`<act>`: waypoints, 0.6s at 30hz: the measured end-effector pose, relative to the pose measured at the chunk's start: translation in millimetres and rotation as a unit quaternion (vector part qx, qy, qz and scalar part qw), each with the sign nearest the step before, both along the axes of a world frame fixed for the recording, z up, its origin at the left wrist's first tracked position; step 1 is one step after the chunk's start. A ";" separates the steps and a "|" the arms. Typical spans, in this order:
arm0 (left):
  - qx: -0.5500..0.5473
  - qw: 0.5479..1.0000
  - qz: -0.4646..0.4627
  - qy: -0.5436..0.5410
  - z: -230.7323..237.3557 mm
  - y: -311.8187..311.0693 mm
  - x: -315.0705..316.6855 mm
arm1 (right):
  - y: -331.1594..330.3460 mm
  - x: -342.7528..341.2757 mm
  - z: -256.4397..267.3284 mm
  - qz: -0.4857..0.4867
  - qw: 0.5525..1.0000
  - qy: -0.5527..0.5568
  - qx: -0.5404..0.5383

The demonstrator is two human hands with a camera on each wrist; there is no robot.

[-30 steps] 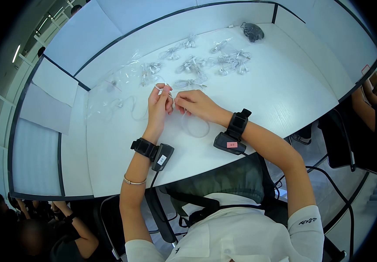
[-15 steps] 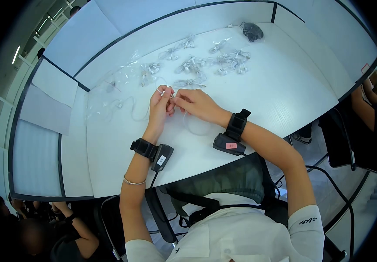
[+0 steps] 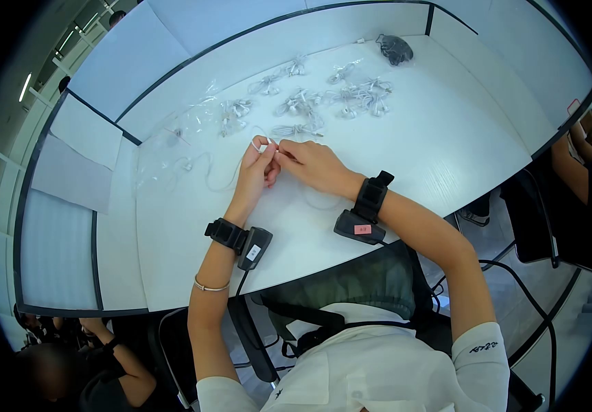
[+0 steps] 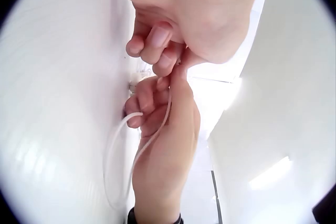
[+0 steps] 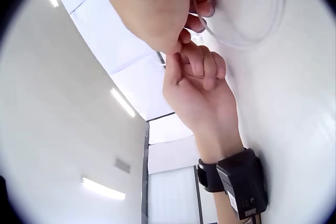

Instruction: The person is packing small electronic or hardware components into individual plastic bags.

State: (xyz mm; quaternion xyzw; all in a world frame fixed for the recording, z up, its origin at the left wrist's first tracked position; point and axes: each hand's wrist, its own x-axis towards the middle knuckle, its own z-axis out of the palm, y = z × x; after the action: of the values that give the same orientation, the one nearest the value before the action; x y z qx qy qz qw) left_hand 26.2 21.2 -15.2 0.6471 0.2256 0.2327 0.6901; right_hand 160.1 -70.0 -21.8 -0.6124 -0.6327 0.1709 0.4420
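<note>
A thin white cable (image 4: 105,169) runs between the two hands, which meet above the table. My left hand (image 3: 254,168) pinches it between thumb and fingers, with a strand looped around the index finger. Thumb and fingertips of my right hand (image 3: 318,166) pinch the cable right beside the left fingertips. In the left wrist view, a loop hangs from the right hand (image 4: 165,145). The right wrist view shows this loop beside the right hand (image 5: 152,11), with the left hand (image 5: 202,90) below. The exact pinch point is hidden by the fingers.
Several bundles of white earphones (image 3: 299,103) lie beyond the hands. Clear plastic bags (image 3: 200,113) and a loose white cable (image 3: 210,182) are at the left. A dark pouch (image 3: 395,50) sits at the back right. Low partitions (image 3: 275,34) edge the table.
The left hand has shifted slightly right and down, and the fingertips of both hands have come together. The cable loop below the right hand shows less in the head view.
</note>
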 end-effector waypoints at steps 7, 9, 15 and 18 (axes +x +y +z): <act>-0.003 1.000 0.004 -0.004 1.2 -2.7 1.4 | 2.8 4.5 0.4 0.012 0.998 0.061 -0.015; -0.011 1.000 0.018 -0.014 2.6 -2.9 2.5 | 2.0 3.9 2.5 0.026 0.996 0.082 -0.012; -0.022 0.995 0.092 -0.021 8.8 -2.8 1.3 | 3.1 5.0 -2.4 0.109 0.990 0.092 0.004; -0.006 0.992 0.130 0.004 8.2 -1.5 2.0 | -1.8 1.6 3.7 0.138 0.987 0.082 -0.016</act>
State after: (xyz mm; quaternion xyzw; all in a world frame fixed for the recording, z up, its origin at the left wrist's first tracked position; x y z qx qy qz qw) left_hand 28.2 19.8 -7.0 0.6091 0.3115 0.3167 0.6571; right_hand 161.7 -71.8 -18.1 -0.5104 -0.6698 0.2900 0.4547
